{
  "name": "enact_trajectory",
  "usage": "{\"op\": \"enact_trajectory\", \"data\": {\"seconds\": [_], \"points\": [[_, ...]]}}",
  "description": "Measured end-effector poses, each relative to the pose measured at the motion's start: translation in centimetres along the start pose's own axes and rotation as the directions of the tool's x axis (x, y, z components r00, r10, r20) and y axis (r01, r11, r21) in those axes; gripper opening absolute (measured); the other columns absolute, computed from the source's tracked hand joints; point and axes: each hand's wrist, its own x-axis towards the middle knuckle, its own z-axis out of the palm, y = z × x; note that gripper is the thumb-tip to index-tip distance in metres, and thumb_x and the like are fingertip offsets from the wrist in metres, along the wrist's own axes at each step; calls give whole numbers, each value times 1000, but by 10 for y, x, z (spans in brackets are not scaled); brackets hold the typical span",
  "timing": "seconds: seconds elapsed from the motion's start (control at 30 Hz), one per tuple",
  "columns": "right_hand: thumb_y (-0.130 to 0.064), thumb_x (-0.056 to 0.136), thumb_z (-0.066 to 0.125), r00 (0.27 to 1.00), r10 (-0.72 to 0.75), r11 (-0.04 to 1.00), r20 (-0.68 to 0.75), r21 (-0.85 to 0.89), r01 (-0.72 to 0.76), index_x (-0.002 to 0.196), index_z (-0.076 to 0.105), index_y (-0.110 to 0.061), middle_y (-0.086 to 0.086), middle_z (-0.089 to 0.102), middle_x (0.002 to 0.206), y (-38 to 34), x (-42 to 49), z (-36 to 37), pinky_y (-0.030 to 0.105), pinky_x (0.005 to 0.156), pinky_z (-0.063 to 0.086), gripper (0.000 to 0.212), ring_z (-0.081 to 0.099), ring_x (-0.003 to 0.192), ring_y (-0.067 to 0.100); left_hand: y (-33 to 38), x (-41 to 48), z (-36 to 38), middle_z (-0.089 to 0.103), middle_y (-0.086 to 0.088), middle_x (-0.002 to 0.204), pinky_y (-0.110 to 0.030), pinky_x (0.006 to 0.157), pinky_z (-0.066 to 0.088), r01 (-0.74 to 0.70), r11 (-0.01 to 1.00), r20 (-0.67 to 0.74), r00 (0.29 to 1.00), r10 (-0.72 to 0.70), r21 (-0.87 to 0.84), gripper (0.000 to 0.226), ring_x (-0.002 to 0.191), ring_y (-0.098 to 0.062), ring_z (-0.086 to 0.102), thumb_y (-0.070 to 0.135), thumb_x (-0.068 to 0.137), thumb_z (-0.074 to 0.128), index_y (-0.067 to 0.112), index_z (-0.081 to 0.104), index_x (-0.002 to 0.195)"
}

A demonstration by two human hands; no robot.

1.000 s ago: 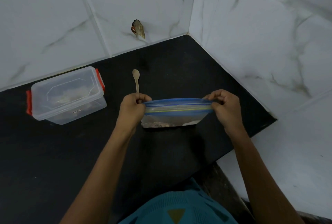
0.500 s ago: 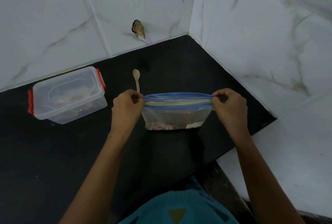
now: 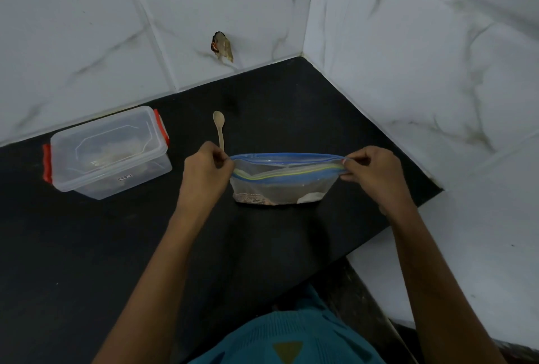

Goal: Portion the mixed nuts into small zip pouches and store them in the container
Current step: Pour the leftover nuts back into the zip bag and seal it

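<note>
1. Nearest me, at the bottom centre of the frame, both forearms reached forward over the black table, and the hands sat level with each other at mid-frame.
2. The left hand pinched the left end of the zip pouch, fingers curled tight on the blue strip. The right hand pinched the right end the same way.
3. The pouch was stretched between them, its long axis running straight left to right across the frame. Its mouth faced up, and the two lips looked slightly parted. The mixed nuts sat at its bottom, which I judged to be resting on the table.
4. Just beyond the left hand lay the wooden spoon, handle toward that hand and bowl pointing away.
5. Farther off, at the left of the frame, stood the container, lid on, with red clasps at its ends. It lay to the pouch's left, so I judged the left hand the nearer one for carrying the pouch across.
</note>
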Motion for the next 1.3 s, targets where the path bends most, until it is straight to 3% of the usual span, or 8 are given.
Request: {"op": "enact_trajectory", "data": {"seconds": [0.27, 0.43, 0.67, 0.83, 1.0, 1.07, 1.17, 1.3], "points": [[-12, 91, 54, 993, -57, 986, 106, -149, 72, 80, 46, -19, 5, 58, 91, -10, -1, -10, 24, 71, 54, 15, 63, 82, 13, 12, 1, -8, 50, 1, 76, -25, 60, 48, -15, 1000, 37, 999, 15, -16, 5, 68, -11, 55, 16, 95, 45, 13, 41, 95], [-15, 89, 57, 993, -78, 956, 88, -274, 100, 93, 52, -17, 5, 60, 90, -15, 0, -14, 30, 74, 55, 7, 64, 79, 15, 13, 2, -8, 51, 0, 83, -22, 62, 47, 42, 999, 17, 999, -43, 28, 10, 69, -11, 56, 21, 93, 50, 16, 42, 98], [-1, 84, 59, 997, 19, 999, 80, -52, -15, 95, 57, -11, 4, 58, 88, -23, 0, -11, 19, 61, 51, 14, 61, 71, 10, 21, 3, -4, 53, 0, 92, -15, 56, 45, 78, 995, -32, 996, -80, -69, 19, 68, -5, 57, 13, 90, 55, 13, 47, 107], [-2, 85, 58, 991, 45, 999, 125, -13, -44, 80, 58, -15, 4, 60, 83, -24, 1, -14, 14, 56, 51, 14, 60, 67, 9, 21, 3, -4, 50, 6, 89, -13, 50, 47, 110, 981, 4, 994, -110, -161, 14, 69, -4, 55, 8, 88, 56, 13, 51, 99], [-2, 87, 56, 984, 111, 984, 138, 127, -128, 78, 62, -13, 6, 61, 81, -24, 5, -27, 10, 54, 52, 15, 60, 67, 10, 28, 8, -17, 61, -8, 83, -10, 49, 51, 360, 790, 203, 933, -298, -496, 14, 61, -9, 64, 8, 90, 53, 12, 59, 78], [-2, 87, 56, 982, 134, 971, 132, 179, -157, 78, 62, -11, 7, 61, 84, -25, 6, -31, 13, 58, 53, 14, 61, 71, 11, 33, 8, -21, 62, -10, 82, -10, 49, 51, 395, 741, 252, 919, -305, -544, 15, 56, -8, 65, 5, 90, 52, 9, 60, 77], [-5, 89, 54, 981, 150, 968, 120, 184, -171, 86, 64, -9, 6, 60, 86, -27, 9, -32, 20, 65, 54, 11, 60, 75, 11, 37, 7, -23, 60, -11, 85, -12, 55, 54, 420, 674, 324, 906, -272, -608, 18, 69, -12, 64, 2, 90, 50, 6, 61, 76], [-9, 89, 52, 995, 82, 992, 53, 87, -86, 92, 66, -13, 3, 60, 84, -21, 9, -28, 20, 75, 48, 14, 54, 77, 9, 33, 8, -22, 61, -9, 90, -12, 58, 55, 440, 673, 339, 896, -286, -595, 20, 78, -14, 63, 1, 91, 47, 8, 61, 79]]}}
